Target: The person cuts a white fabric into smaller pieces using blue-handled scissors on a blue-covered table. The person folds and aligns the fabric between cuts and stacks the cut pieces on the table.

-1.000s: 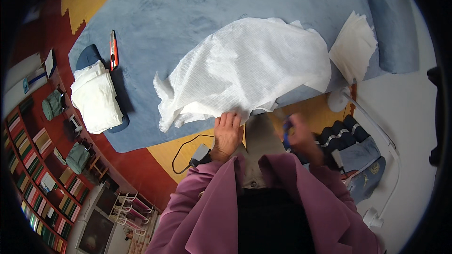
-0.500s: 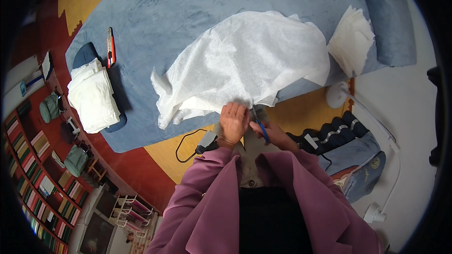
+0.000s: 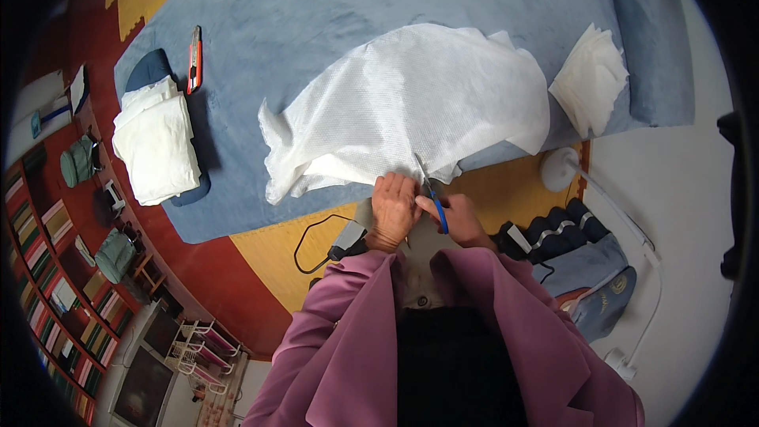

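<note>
1. Grasping, right hand (image 3: pixel 462 220): fingers closed around the blue-handled metal scissors (image 3: pixel 440 216), blades pointing away from the person, at the near edge of the sheet.
2. Left hand (image 3: pixel 393 207): fingers bent and pinching the near edge of the sheet, just left of the scissors.
3. Large white textured, thin sheet (image 3: pixel 411 95): rumpled, spread over the near part of the blue plush-covered surface (image 3: pixel 277 0), its near edge at both hands.
4. Slim orange-red utility knife (image 3: pixel 194 63): lying on the blue surface, well left of the sheet.
5. Folded stack of off-white cloth (image 3: pixel 156 142): resting on a dark blue rounded cushion (image 3: pixel 150 69), left edge of the surface.
6. Fanned pile of thin white sheets (image 3: pixel 591 79): at the right, just beside the large sheet.
7. White lamp with round head (image 3: pixel 557 170): beyond the surface's near right edge.
</note>
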`<state>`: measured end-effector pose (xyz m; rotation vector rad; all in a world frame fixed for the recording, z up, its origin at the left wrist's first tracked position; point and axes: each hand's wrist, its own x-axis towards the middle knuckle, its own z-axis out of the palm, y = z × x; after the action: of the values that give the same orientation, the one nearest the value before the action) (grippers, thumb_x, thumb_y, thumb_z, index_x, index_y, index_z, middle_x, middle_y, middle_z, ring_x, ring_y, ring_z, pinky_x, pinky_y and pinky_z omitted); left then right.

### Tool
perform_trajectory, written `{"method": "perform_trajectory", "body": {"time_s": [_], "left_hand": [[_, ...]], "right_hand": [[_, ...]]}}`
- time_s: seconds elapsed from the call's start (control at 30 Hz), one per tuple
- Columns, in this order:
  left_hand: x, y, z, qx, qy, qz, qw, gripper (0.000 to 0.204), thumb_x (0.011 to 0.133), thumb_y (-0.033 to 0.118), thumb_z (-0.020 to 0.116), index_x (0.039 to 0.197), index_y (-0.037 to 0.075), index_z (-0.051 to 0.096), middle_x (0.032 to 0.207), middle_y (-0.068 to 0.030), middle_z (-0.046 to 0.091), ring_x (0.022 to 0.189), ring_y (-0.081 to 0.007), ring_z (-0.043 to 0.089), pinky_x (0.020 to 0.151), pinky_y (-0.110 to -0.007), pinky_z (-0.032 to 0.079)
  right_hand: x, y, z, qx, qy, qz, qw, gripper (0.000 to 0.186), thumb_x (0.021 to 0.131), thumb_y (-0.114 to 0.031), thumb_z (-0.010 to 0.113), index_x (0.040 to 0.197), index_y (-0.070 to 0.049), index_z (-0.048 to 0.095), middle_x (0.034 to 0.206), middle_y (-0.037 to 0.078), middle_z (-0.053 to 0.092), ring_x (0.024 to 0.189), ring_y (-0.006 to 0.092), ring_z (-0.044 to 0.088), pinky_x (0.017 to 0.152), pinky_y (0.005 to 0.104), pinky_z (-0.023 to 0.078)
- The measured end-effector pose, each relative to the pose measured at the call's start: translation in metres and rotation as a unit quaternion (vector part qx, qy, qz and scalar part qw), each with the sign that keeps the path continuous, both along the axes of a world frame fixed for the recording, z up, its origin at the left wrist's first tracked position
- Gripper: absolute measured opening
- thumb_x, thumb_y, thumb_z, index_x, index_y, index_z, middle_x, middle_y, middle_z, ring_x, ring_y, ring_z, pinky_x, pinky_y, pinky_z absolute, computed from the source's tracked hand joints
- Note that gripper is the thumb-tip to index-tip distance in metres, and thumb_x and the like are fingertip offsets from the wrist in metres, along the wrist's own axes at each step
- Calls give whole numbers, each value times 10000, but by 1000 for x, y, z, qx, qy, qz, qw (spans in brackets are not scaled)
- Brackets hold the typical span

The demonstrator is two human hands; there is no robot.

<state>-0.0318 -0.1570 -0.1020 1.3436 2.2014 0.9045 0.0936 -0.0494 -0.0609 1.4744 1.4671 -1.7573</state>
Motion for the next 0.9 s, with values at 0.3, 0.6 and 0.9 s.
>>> {"method": "perform_trajectory", "body": {"time_s": [0.3, 0.6, 0.9], "left_hand": [[10, -10, 20, -178, -366, 150, 901, 219, 827, 244, 713, 945, 74, 641, 893, -83, 616, 871, -255, 586, 802, -395, 437], [24, 7, -2, 51, -824, 342, 448, 267, 949, 337, 667, 961, 76, 616, 890, -57, 633, 768, -160, 582, 737, -320, 484], [19, 24, 28, 39, -916, 280, 284, 465, 979, 480, 555, 1078, 29, 604, 992, -87, 668, 941, -238, 651, 838, -349, 532]], "right_hand": [[-9, 4, 18, 7, 2, -37, 999, 564, 805, -489, 792, 627, 20, 627, 553, 45, 566, 480, 108, 547, 456, 267, 440], [-14, 14, 36, -58, 8, -59, 997, 504, 830, -448, 783, 688, 18, 655, 602, 45, 586, 513, 105, 560, 462, 250, 448], [-16, 17, 37, -124, 77, -117, 982, 487, 859, -469, 740, 712, -14, 647, 627, 33, 583, 503, 106, 544, 474, 247, 421]]}}
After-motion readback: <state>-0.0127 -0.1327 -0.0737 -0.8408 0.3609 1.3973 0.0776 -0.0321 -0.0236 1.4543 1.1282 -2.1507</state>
